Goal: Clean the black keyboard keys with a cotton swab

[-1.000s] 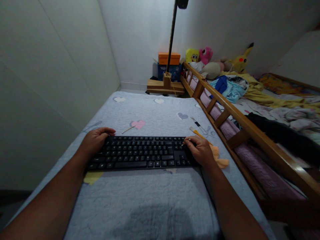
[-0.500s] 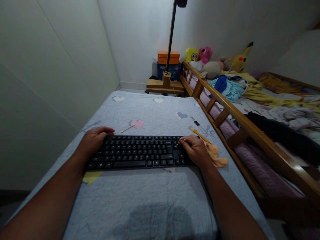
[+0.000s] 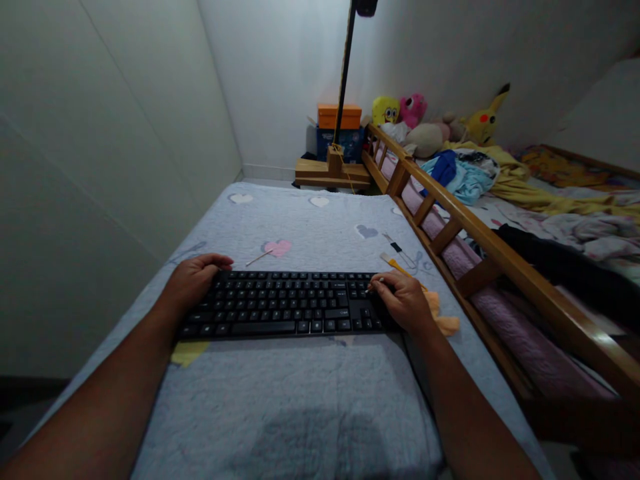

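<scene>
While right hand [image 3: 400, 300] pinches slim white-tipped cotton swab [image 3: 367, 291] at right-side keys, left hand [image 3: 197, 277] curls at left end of long black plastic keyboard [image 3: 280, 310], firmness cannot tell. Keyboard lies across pale blue quilted cover [image 3: 280, 400]; light strokes, steady bracing seem best.

A cotton swab [image 3: 259, 258] lies behind the keyboard [image 3: 280, 307] on the quilt [image 3: 225, 390].

Keyboard [image 3: 280, 305]: black, pale key markings
Held swab [image 3: 369, 290]: white tip
Quilted cover [image 3: 300, 390]: light blue-grey; white, pink and grey hearts [image 3: 280, 249]; yellow patch [image 3: 189, 353] at the keyboard's 8 o'clock
Brush [image 3: 399, 267], keyboard's 2 o'clock: yellow handle
Cloth [image 3: 447, 325], keyboard's 3 o'clock: orange
Boxes [image 3: 340, 117]: orange above blue
</scene>
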Demonstrator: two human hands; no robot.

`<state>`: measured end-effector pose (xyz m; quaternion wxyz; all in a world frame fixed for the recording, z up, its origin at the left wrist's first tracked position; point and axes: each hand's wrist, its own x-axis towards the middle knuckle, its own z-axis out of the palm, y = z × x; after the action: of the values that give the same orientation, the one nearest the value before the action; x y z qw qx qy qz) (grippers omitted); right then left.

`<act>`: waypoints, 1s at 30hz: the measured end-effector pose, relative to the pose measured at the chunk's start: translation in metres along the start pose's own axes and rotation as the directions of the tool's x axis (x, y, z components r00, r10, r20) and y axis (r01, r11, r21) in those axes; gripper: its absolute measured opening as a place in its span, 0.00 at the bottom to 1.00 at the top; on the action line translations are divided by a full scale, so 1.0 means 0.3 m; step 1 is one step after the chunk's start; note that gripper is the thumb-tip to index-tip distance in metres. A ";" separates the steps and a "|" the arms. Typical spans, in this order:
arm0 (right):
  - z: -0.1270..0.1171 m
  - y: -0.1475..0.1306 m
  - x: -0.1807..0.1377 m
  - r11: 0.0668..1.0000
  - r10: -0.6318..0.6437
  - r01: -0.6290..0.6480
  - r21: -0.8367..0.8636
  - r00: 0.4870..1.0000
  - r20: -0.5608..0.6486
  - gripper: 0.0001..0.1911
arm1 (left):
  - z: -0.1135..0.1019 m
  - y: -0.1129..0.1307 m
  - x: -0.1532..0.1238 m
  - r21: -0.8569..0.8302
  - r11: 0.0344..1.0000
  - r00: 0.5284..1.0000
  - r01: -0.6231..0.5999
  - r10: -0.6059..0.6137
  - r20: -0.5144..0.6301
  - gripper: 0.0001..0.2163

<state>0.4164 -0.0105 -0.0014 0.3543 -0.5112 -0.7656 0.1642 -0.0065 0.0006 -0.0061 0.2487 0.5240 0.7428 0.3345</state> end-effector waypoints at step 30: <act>-0.015 -0.017 -0.006 0.999 -0.035 0.035 -0.007 0.997 0.066 0.11 | 0.000 -0.011 0.011 0.004 1.000 1.000 -0.019 0.019 0.006 0.18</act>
<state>0.4166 -0.0148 0.0043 0.3295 -0.4934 -0.7865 0.1715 -0.0097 0.0028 -0.0087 0.2465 0.5325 0.7378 0.3338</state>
